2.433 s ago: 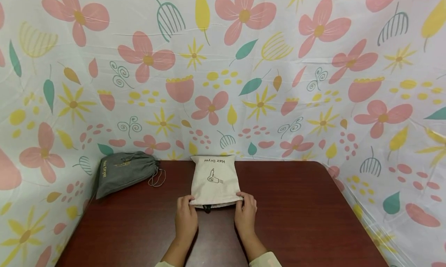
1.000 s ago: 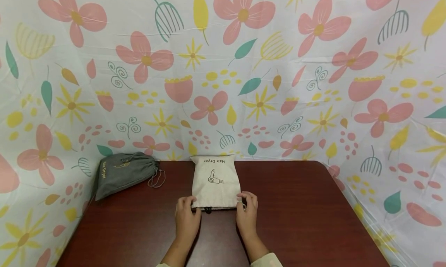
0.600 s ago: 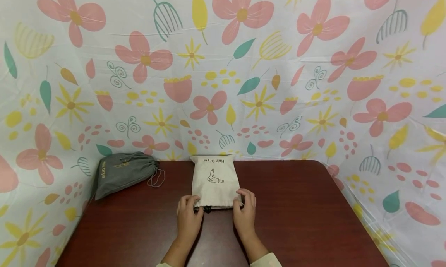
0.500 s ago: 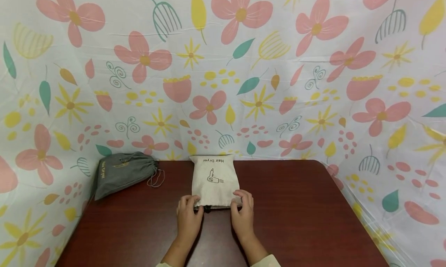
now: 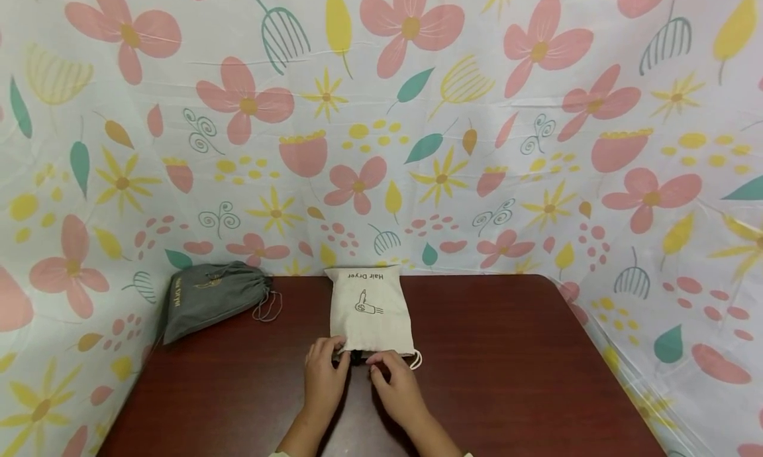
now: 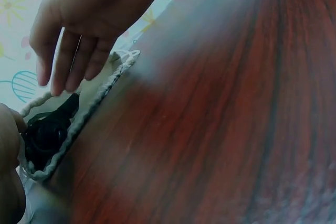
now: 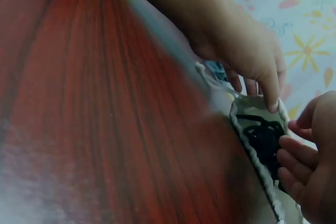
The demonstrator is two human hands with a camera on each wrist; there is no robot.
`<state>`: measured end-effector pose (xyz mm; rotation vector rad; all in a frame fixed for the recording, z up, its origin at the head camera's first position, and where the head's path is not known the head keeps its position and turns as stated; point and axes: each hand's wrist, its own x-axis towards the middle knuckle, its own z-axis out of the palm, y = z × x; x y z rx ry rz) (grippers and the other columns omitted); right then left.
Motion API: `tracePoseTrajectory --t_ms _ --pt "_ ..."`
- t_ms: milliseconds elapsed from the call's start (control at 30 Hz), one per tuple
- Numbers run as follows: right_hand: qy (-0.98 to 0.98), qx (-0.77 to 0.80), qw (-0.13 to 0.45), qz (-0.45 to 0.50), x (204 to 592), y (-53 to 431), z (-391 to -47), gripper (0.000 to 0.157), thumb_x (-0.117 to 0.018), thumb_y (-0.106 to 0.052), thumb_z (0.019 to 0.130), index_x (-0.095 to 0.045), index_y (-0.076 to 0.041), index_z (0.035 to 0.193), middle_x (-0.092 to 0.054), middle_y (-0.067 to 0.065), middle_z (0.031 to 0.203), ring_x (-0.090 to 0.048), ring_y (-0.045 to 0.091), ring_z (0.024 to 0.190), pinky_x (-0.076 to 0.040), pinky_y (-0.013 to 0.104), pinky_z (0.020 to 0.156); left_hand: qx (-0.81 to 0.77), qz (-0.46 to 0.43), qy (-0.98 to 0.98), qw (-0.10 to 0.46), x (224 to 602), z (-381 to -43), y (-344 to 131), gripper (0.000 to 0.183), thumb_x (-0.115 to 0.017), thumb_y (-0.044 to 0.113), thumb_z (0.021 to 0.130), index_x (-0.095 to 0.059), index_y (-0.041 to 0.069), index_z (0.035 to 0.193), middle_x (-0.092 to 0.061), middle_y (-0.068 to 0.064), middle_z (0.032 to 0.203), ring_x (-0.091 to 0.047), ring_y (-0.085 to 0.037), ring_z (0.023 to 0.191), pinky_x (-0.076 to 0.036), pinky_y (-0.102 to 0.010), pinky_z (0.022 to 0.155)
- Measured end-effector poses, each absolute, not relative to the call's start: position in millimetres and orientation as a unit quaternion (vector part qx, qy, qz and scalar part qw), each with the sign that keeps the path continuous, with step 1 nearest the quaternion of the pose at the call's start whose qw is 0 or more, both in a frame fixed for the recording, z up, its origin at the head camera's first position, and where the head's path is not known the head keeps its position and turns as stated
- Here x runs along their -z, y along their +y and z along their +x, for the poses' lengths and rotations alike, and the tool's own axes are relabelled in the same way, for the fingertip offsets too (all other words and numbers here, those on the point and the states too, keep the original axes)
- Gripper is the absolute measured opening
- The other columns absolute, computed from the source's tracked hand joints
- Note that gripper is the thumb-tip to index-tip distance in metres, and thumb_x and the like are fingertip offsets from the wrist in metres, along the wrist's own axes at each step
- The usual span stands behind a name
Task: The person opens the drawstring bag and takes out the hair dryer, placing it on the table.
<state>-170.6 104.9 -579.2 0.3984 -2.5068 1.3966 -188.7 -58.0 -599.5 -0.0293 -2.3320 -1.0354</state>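
A cream drawstring bag (image 5: 369, 318), printed "Hair Dryer" with a dryer drawing, lies on the table with its mouth toward me. My left hand (image 5: 323, 374) holds the left end of the mouth, thumb at the rim. Extended fingers of my right hand (image 5: 396, 384) reach to the middle of the mouth; in the left wrist view they hang over the opening. Inside, a black corded object (image 6: 50, 132) shows, its bundled cord (image 7: 262, 135) close to my right fingertips. Most of that object is hidden in the bag. A white string loop (image 5: 417, 359) sticks out at the right corner.
To the left at the back lies a full grey drawstring bag (image 5: 217, 298), also lettered "Hair Dryer". The dark red wooden table (image 5: 507, 377) has a floral cloth (image 5: 477, 112) standing round its back and sides.
My right hand has left the right corner of the bag and moved left and nearer to the middle of its mouth. The left hand has stayed at the left corner. The string loop is now uncovered.
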Motion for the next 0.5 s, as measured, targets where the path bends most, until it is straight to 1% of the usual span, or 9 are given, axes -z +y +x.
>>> tracePoseTrajectory --t_ms 100,233,367,500 --pt "-0.871 -0.451 0.107 0.164 580.4 104.7 -168.0 0.018 -0.067 -0.003 0.092 -0.072 -0.011 0.107 -0.069 -0.002 0.109 -0.066 0.013 0.102 -0.053 0.033 0.090 0.394 -0.016 -0.869 0.299 599.2 -187.9 -57.7 0.026 -0.082 0.008 0.082 -0.071 0.014 0.105 -0.065 -0.001 0.096 -0.059 -0.017 0.089 -0.044 -0.038 0.082" --pt "-0.882 -0.422 0.100 0.182 582.9 104.6 -166.5 0.023 -0.066 -0.004 0.093 -0.071 -0.010 0.115 -0.068 0.003 0.119 -0.064 0.020 0.113 -0.052 0.040 0.096 0.400 -0.021 -0.862 0.310 599.2 -187.5 -57.9 0.026 -0.082 0.007 0.082 -0.071 0.013 0.105 -0.065 0.000 0.095 -0.059 -0.017 0.088 -0.045 -0.038 0.081" --pt "-0.887 -0.413 0.098 0.184 582.3 104.3 -165.9 0.031 -0.066 -0.005 0.092 -0.069 -0.008 0.122 -0.067 0.005 0.125 -0.062 0.023 0.120 -0.050 0.046 0.101 0.402 -0.024 -0.859 0.316 599.4 -187.6 -57.7 0.026 -0.081 0.006 0.082 -0.071 0.012 0.104 -0.065 0.000 0.095 -0.059 -0.016 0.087 -0.045 -0.037 0.080" --pt "-0.894 -0.406 0.087 0.170 581.6 103.7 -166.0 0.040 -0.066 -0.007 0.092 -0.064 -0.005 0.133 -0.064 0.007 0.132 -0.058 0.026 0.127 -0.047 0.051 0.106 0.402 -0.025 -0.858 0.318 599.0 -187.5 -57.4 0.025 -0.081 0.004 0.081 -0.070 0.011 0.103 -0.065 0.001 0.094 -0.059 -0.016 0.085 -0.047 -0.035 0.078"
